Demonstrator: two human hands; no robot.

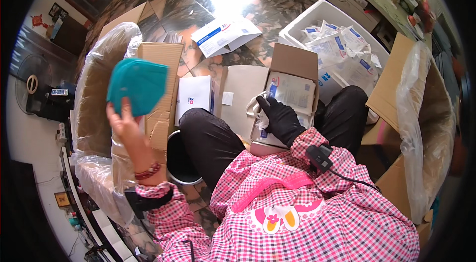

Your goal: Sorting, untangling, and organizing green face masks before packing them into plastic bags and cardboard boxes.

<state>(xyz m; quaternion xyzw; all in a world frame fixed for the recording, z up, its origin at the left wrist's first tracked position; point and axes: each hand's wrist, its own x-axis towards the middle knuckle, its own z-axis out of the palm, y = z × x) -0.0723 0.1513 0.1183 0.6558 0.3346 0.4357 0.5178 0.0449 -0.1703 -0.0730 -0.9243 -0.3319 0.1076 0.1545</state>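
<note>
My bare left hand point(128, 120) is raised over the left carton with its fingers closed on a teal folded face mask point(138, 86). Whether it is one mask or a thin stack, I cannot tell. My right hand point(280, 119), in a black glove, pinches some white loops of strap point(256, 107) above the open small box point(293, 58) between my knees. Inside that box stand flat printed white packets point(293, 91), partly hidden by the glove.
Plastic-lined cartons flank me at left point(101, 88) and right point(416, 128). A white foam box point(325, 11) holds several white packets point(342, 46). A white box point(193, 93), a black bucket point(184, 163) and an open printed box point(225, 36) stand about on the tiled floor.
</note>
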